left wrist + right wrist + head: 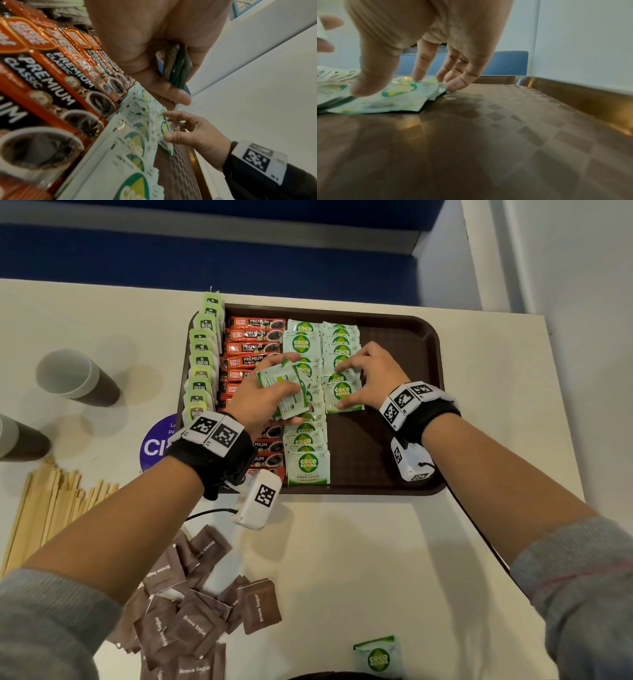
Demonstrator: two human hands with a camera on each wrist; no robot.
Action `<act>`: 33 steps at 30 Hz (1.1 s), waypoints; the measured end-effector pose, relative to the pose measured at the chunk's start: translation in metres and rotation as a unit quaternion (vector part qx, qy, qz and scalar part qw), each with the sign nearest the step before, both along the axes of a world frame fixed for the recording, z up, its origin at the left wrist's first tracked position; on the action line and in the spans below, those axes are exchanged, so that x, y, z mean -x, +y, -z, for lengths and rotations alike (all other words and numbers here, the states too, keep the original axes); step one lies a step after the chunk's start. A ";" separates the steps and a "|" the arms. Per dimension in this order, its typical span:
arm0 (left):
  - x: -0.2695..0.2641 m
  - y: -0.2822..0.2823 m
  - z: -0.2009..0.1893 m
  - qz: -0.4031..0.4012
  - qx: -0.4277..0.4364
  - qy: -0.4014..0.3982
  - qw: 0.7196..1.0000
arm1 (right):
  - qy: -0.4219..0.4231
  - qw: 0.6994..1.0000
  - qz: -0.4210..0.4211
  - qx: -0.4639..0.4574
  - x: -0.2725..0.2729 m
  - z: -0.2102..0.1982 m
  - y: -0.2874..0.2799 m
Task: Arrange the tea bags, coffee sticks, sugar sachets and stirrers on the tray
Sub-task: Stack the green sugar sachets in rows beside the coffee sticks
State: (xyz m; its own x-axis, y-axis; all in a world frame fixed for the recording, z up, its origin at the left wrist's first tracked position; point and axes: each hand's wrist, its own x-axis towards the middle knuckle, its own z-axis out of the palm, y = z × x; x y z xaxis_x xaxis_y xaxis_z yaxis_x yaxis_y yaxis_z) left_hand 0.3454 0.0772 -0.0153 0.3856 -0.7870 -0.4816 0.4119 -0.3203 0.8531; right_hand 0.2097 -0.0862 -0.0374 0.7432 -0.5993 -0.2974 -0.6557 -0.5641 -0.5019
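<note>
The left hand has its grip curled round a small stack of coco sugar sachets, held just above the coffee sticks and the first sachet column. The right hand is spread, thumb and fingertips resting on the newest sachet at the near end of the second column, with nothing pinched. Both columns lie on the brown tray, with tea bags leaning along its left rim. The step in hand looks like dealing sachets one by one into that second column. To do it well, the right hand should square each sachet against the one beneath, keeping the same overlap and the logo facing up, before the left hand offers the next. The packets look slick and light, so pressing lightly and sliding rather than dropping should stop the row fanning out. The right part of the tray is bare and should be kept free for the brown sugar packets and stirrers waiting on the worktop; one loose sachet lies at the near edge.
</note>
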 end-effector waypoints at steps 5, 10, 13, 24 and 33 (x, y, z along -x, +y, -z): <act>0.001 0.000 0.000 0.004 0.001 0.000 1.000 | 0.002 1.000 0.009 0.022 0.011 0.002 0.001; 0.002 -0.001 0.000 0.004 0.004 0.005 1.000 | -0.032 0.997 0.071 0.024 0.016 0.008 0.004; 0.002 0.000 -0.001 0.005 0.005 0.004 1.000 | -0.045 0.995 0.086 0.021 0.012 0.010 0.005; 0.001 0.002 -0.002 0.001 0.003 0.007 1.000 | -0.052 0.993 0.107 0.014 0.011 0.011 0.008; 0.003 0.002 -0.004 0.000 0.004 0.003 1.000 | -0.067 0.990 0.126 0.006 0.013 0.007 0.013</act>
